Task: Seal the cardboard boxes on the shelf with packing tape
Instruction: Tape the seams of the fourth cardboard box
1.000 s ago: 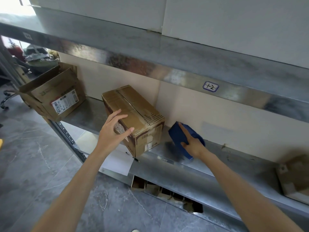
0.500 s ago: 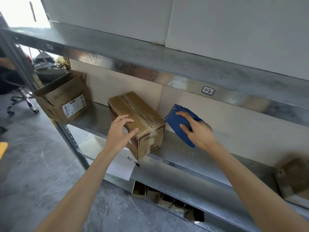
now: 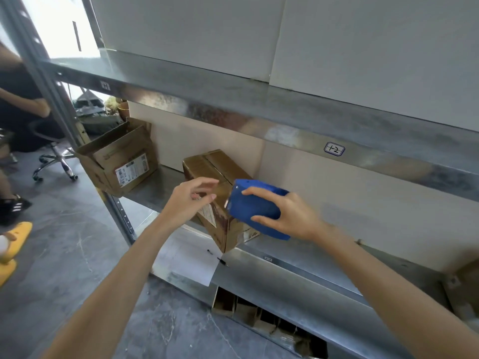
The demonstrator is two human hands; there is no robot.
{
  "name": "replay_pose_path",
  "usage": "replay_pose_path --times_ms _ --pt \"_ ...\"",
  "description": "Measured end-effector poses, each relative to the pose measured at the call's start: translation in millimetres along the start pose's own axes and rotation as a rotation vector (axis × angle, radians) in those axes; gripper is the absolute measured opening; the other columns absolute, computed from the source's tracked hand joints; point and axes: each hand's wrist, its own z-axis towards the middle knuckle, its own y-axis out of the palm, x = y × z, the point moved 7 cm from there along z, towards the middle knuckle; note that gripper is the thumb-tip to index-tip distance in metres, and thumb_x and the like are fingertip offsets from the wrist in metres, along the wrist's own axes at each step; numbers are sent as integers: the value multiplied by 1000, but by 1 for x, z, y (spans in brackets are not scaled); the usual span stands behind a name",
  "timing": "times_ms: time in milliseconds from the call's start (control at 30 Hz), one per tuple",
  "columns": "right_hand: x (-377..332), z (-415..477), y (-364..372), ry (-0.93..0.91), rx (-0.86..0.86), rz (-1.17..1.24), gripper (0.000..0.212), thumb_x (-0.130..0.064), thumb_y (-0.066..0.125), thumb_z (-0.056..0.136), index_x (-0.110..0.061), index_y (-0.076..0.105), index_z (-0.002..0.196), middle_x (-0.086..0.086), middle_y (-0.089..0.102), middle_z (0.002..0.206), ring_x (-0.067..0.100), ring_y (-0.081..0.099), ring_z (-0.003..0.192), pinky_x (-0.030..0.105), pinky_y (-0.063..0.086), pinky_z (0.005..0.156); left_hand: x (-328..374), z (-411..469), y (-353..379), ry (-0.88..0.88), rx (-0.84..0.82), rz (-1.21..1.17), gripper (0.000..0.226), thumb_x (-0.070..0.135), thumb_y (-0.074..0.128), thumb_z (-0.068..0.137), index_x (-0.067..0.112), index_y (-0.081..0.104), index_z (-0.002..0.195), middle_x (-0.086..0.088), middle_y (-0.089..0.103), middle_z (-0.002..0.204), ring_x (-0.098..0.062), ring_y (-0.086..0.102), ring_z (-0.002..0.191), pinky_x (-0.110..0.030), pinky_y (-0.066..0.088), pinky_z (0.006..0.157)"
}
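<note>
Closed cardboard box (image 3: 220, 193): brown, worn, w/ centre seam running along its top flaps; white label on near-left face, partly hidden by left hand. Sits on middle shelf (image 3: 305, 265) of metal rack, approx. centre of view, turned at an angle so its near corner sticks out over shelf front edge. Old glossy tape visible on top and near end; whether seam is fully sealed – cannot tell.

Second box (image 3: 121, 161): far left end of same shelf, top flaps open, tilted, barcode label on near face. Well apart from the closed box. Third box (image 3: 466, 286): far right edge of view, only partly seen.

Tape dispenser (image 3: 255, 208): blue plastic body, held in the air just right of closed box's near end, overlapping it in view; contact w/ box – cannot tell. Tape itself not discernible.

Right hand (image 3: 293, 216): grip clamped on dispenser, thumb under its near side, fingers over the top; forearm reaches in from lower right.

Left hand (image 3: 189, 200): grip apart, fingers loosely curled and spread, hovering at box's near-left face by the label; fingertips close to cardboard, not closed on anything. Forearm enters from lower left.

Misc.: white paper sheet (image 3: 186, 260) hangs off shelf front below box. Upper shelf edge carries tag (image 3: 334, 149) marked "1-2".
</note>
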Motion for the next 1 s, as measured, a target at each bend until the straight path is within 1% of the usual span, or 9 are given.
replay_pose_path --times_ms 100,200,333,467,600,700,800,900,1000 --pt "-12 -1 14 -73 -84 -36 55 -52 54 90 -52 32 140 -6 66 79 8 43 49 14 33 52 2 -3 4 -15 -155 -64 40 4 63 93 26 64 127 11 66 125 -4 60 117 -27 51 99" --pt "-18 -7 21 -106 -130 -75 55 -54 50 91 -55 24 140 0 60 67 13 37 46 24 40 51 4 -11 11 -16 -291 -97 47 -3 58 94 28 60 130 12 62 131 -2 55 124 -21 51 94" --pt "-23 -18 18 -109 -160 -91 54 -53 49 91 -55 25 139 -3 65 82 17 42 55 33 47 58 12 -22 21 -13 -405 -194 42 -7 54 96 16 61 130 7 66 127 -6 60 120 -19 50 90" --pt "-25 -25 11 -99 -128 -98 52 -50 54 91 -52 34 139 -6 61 75 16 35 52 33 47 54 16 -26 32 -14 -467 -229 34 -1 54 98 16 62 127 5 67 125 -10 63 116 -23 51 89" --pt "-26 -31 12 -79 -149 -111 53 -53 50 92 -55 27 140 -6 66 88 16 37 54 32 48 57 18 -25 38 -8 -452 -233 31 -3 55 97 15 64 121 4 69 118 -12 67 108 -26 53 83" --pt "-31 -34 5 -83 -118 -91 52 -47 58 92 -50 37 139 -8 62 81 16 33 57 27 44 51 22 -24 42 -3 -443 -231 36 -10 56 93 14 64 118 6 70 115 -10 68 104 -24 55 77" --pt "-34 -37 -1 -93 -65 -63 53 -39 68 88 -42 48 137 -10 61 89 -1 41 62 17 32 53 23 -22 45 5 -397 -200 37 -13 54 91 13 64 116 1 69 114 -13 69 101 -25 56 74" --pt "-34 -40 -4 -65 -66 -30 56 -39 72 85 -40 49 137 -11 56 93 -15 43 61 17 30 54 20 -18 46 9 -350 -179 29 -12 54 92 10 64 108 -7 69 108 -20 69 96 -30 58 75" --pt "-31 -40 -5 -21 -138 -41 60 -41 73 84 -40 46 138 -20 41 89 -24 43 70 12 26 55 19 -16 47 13 -311 -163 30 -14 54 90 12 62 103 -6 70 102 -10 68 91 -26 55 74"
